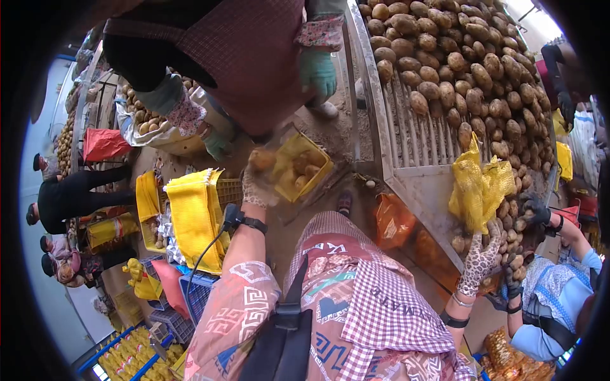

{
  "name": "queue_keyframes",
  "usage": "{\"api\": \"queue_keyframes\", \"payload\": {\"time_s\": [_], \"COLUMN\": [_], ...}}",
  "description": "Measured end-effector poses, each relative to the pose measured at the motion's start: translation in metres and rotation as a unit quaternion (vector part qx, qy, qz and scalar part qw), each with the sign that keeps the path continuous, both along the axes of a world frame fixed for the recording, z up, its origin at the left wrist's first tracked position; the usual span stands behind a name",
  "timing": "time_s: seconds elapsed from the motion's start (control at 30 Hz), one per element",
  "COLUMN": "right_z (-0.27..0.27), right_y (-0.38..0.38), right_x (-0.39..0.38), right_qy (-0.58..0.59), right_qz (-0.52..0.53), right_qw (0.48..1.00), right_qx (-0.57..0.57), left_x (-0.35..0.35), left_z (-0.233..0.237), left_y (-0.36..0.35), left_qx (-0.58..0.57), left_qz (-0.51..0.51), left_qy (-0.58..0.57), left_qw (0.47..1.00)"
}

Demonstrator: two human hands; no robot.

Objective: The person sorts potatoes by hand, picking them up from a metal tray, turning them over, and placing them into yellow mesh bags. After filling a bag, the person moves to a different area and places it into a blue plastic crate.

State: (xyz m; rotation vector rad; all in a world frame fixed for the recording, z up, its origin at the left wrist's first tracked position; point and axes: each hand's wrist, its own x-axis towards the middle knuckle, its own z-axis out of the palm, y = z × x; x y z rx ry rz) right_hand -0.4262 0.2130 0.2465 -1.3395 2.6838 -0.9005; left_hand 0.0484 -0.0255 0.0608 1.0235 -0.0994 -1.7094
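Note:
My left hand (256, 190), in a patterned glove and smeared by motion, is closed around a potato (260, 159). It is just left of a yellow crate (319, 180) with several potatoes inside. My right hand (481, 259), in a leopard-print glove, pinches the narrow lower end of a yellow mesh bag (481, 184). That bag lies over the edge of a slatted metal sorting table (413, 171), against the heaped potatoes (464, 70).
Facing me stands a person in a maroon apron (248, 57) and green gloves. Another person's dark-gloved hands (537, 209) are among potatoes at right. Folded yellow mesh bags (196, 216) hang left. An orange-red bag (393, 222) sits beneath the table edge.

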Motion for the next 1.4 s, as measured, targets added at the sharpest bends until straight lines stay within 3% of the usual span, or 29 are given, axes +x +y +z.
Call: {"api": "queue_keyframes", "payload": {"time_s": [0.07,0.13,0.17,0.2,0.27,0.33,0.37,0.47,0.53,0.57,0.63,0.67,0.73,0.77,0.8,0.87,0.9,0.93,0.97,1.03,1.13,1.2,1.27,1.33,1.4], "right_z": [-0.016,-0.025,-0.037,-0.040,-0.053,-0.074,-0.075,-0.082,-0.101,-0.101,-0.110,-0.118,-0.138,-0.149,-0.162,-0.188,-0.200,-0.206,-0.211,-0.214,-0.221,-0.234,-0.238,-0.250,-0.252], "right_y": [0.019,0.034,0.047,0.052,0.063,0.075,0.081,0.090,0.092,0.086,0.072,0.062,0.039,0.028,0.013,-0.020,-0.036,-0.046,-0.053,-0.064,-0.068,-0.076,-0.082,-0.084,-0.080], "right_x": [0.009,0.037,0.047,0.066,0.107,0.145,0.163,0.207,0.230,0.242,0.259,0.269,0.291,0.304,0.318,0.347,0.361,0.371,0.376,0.383,0.386,0.394,0.408,0.419,0.416], "right_qy": [-0.031,-0.182,-0.191,-0.119,-0.255,-0.311,-0.352,-0.443,-0.470,-0.498,-0.521,-0.525,-0.460,-0.464,-0.457,-0.453,-0.531,-0.602,-0.602,-0.752,-0.777,-0.760,-0.778,-0.779,-0.688], "right_qz": [-0.017,-0.051,-0.021,0.012,0.016,0.043,0.055,0.106,0.140,0.138,0.164,0.160,0.245,0.239,0.241,0.239,0.177,0.112,0.109,0.099,0.081,0.110,0.121,0.111,0.118], "right_qw": [0.999,0.975,0.973,0.987,0.964,0.949,0.934,0.880,0.858,0.838,0.812,0.811,0.838,0.837,0.846,0.853,0.824,0.788,0.788,0.652,0.623,0.637,0.614,0.608,0.716], "right_qx": [-0.025,-0.119,-0.126,-0.103,-0.077,-0.021,0.028,0.137,0.153,0.177,0.205,0.203,0.162,0.164,0.132,0.098,0.084,0.070,0.070,-0.026,-0.035,-0.070,-0.054,-0.107,-0.020], "left_x": [-0.003,-0.005,-0.007,-0.008,-0.003,0.009,0.015,0.013,0.011,0.016,0.029,0.042,0.063,0.066,0.068,0.078,0.077,0.077,0.073,0.058,0.042,0.041,0.037,0.035,0.037], "left_z": [0.010,0.029,0.037,0.044,0.043,0.029,0.026,0.050,0.064,0.064,0.058,0.052,0.048,0.051,0.050,0.046,0.049,0.039,0.027,0.001,-0.025,-0.036,-0.047,-0.057,-0.082], "left_y": [0.004,0.011,0.016,0.022,0.022,0.013,0.017,0.024,0.035,0.034,0.031,0.027,0.017,0.020,0.021,0.017,0.011,0.007,-0.002,-0.019,-0.028,-0.023,-0.010,-0.017,-0.020], "left_qx": [-0.026,-0.002,-0.007,-0.024,-0.042,-0.136,-0.128,-0.081,-0.080,-0.081,-0.035,-0.033,0.050,0.105,0.109,0.227,0.234,0.238,0.195,0.165,0.159,0.144,0.042,0.079,0.026], "left_qz": [0.003,-0.036,-0.044,-0.073,-0.108,-0.251,-0.266,-0.250,-0.161,-0.167,-0.080,-0.085,-0.204,-0.207,-0.207,-0.355,-0.422,-0.423,-0.472,-0.542,-0.567,-0.560,-0.472,-0.481,-0.570], "left_qy": [-0.008,0.052,0.050,0.080,0.103,-0.100,-0.101,-0.034,0.109,0.110,0.188,0.186,0.192,-0.034,-0.034,-0.156,-0.195,-0.195,-0.243,-0.335,-0.369,-0.354,-0.326,-0.314,-0.443], "left_qw": [1.000,0.998,0.998,0.994,0.988,0.953,0.950,0.964,0.978,0.976,0.978,0.978,0.959,0.972,0.972,0.893,0.854,0.852,0.825,0.753,0.719,0.735,0.818,0.815,0.691]}}
